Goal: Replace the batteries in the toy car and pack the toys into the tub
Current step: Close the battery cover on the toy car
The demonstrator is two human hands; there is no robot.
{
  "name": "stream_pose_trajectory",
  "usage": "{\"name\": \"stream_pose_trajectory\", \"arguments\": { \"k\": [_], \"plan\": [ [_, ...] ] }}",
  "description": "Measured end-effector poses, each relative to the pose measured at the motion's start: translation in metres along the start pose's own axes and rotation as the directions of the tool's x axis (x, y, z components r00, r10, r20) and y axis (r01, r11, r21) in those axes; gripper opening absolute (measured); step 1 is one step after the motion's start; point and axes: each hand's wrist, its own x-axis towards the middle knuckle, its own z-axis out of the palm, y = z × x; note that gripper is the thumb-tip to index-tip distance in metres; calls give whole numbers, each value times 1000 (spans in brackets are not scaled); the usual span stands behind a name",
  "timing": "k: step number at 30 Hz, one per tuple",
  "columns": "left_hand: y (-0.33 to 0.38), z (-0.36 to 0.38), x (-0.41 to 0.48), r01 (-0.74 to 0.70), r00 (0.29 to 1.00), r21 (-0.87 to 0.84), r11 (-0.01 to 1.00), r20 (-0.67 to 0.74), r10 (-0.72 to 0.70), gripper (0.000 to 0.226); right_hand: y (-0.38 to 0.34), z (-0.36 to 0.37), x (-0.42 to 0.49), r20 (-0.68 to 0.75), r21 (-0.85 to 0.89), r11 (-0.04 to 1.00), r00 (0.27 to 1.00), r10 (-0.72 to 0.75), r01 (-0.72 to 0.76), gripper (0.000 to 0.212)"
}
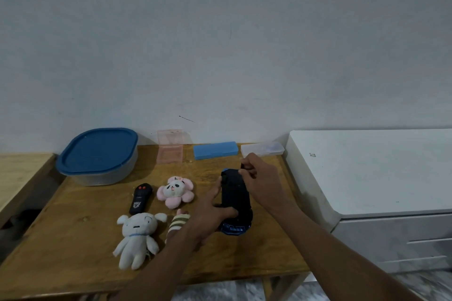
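Note:
A dark blue toy car (235, 199) lies upside down on the wooden table (80, 239), right of centre. My left hand (212, 212) grips its side. My right hand (259, 178) pinches a small dark piece (242, 166) at the car's far end; what the piece is cannot be told. A clear tub with a blue lid (97, 151) stands shut at the back left. A black remote (140, 198), a pink flower plush (175, 191), a white plush dog (137, 237) and a striped plush (178, 222), partly hidden by my left arm, lie to the left of the car.
An open pink clear case (170, 151), a blue case (215, 150) and a clear case (263, 149) line the back edge by the wall. A white cabinet (367, 173) stands against the table's right side. Another table (19, 173) is at the left.

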Motion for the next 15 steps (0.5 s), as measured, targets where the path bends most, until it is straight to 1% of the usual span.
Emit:
{"name": "stream_pose_trajectory", "arguments": {
  "k": [2,5,7,12,15],
  "plan": [
    [-2,0,-1,-4,1000,-3,1000,-6,4,101,-3,0,0,-16,-16,1000,1000,19,-19,24],
    [-4,-2,-2,-6,1000,-6,1000,-15,6,101,-4,0,-2,28,17,999,999,37,-37,17],
    [-4,-3,-2,-3,1000,-12,1000,-12,3,102,-2,2,-6,51,33,999,998,36,-38,19],
    [-5,-2,-6,-12,1000,-7,1000,-2,12,102,-4,6,-10,-10,1,998,998,64,-64,17],
    [-7,-2,-9,-5,1000,-12,1000,-2,5,100,-6,6,-11,14,-8,998,998,58,-58,16]
  ]
}}
